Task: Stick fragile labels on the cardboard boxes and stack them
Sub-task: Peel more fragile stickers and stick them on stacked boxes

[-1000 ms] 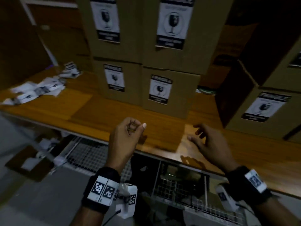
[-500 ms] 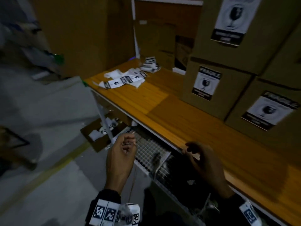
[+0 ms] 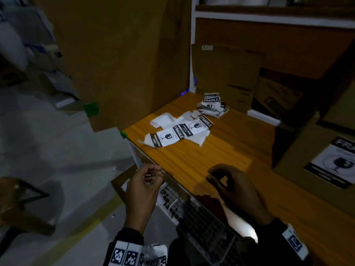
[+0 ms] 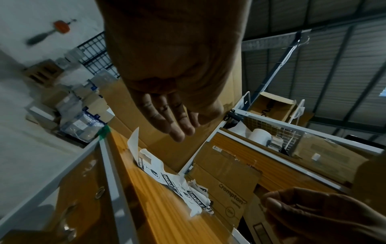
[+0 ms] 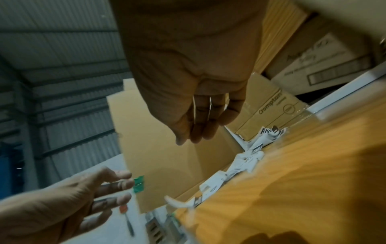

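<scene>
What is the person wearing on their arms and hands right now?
Both hands, left hand and right hand, are bare, with no gloves. Each wrist carries a black band with white square-code marker tags. A small white camera unit sits at the left wrist.

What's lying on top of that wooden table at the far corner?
On the wooden table lie loose fragile labels and white backing scraps, with a second small pile nearer the flat cardboard. Whatever is under those papers is covered.
</scene>
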Tool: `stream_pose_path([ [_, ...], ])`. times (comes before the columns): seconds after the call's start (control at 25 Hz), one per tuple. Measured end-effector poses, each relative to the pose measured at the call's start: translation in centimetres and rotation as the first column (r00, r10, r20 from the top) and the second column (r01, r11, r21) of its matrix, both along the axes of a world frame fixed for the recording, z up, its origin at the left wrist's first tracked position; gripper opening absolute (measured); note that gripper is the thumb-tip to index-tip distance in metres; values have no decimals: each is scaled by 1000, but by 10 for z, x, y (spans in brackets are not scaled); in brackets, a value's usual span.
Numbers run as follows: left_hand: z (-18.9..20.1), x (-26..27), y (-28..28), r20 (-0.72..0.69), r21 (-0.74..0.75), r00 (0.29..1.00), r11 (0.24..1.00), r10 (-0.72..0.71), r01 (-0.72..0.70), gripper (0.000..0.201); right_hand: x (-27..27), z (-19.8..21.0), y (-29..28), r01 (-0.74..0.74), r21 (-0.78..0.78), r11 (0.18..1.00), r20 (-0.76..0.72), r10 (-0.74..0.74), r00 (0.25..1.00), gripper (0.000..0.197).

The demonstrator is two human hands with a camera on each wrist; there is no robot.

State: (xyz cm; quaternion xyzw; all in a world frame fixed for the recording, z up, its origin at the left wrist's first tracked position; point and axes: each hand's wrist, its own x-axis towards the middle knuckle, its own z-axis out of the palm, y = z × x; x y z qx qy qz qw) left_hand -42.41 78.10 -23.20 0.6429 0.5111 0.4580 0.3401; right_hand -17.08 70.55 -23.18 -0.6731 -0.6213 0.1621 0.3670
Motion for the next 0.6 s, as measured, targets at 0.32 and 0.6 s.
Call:
stream_pose_path([
  [0.32, -22, 17, 188, -39, -140, 982, 974, -186, 179, 9, 31, 8, 159, 229, -52, 972, 258, -208, 943, 18],
  [0.6, -29, 19, 329, -286, -258, 819, 864, -496, 433, 16, 20, -4, 272, 395, -216, 893, 444, -271, 854, 44],
])
